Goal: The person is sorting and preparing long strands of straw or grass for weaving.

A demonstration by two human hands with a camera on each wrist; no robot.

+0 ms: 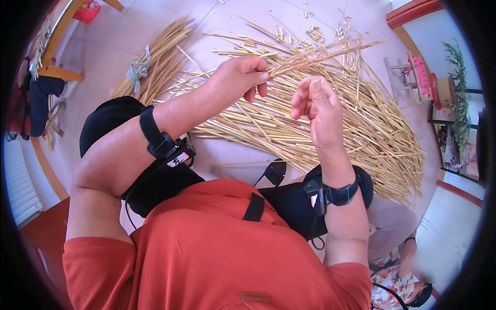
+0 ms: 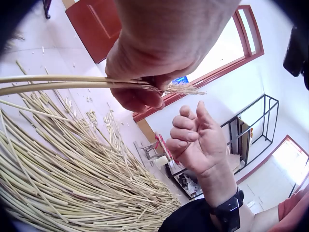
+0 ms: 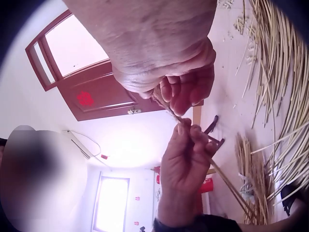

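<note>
left grip (image 1: 240,77) — pinching straw stalks (image 1: 320,56)

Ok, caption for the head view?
Left hand holds straw stalks over a floor pile of straw, right hand curled close by.

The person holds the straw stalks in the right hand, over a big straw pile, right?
No, the left hand grips the straw stalks, as the head view shows; the big straw pile does lie below them.
</note>
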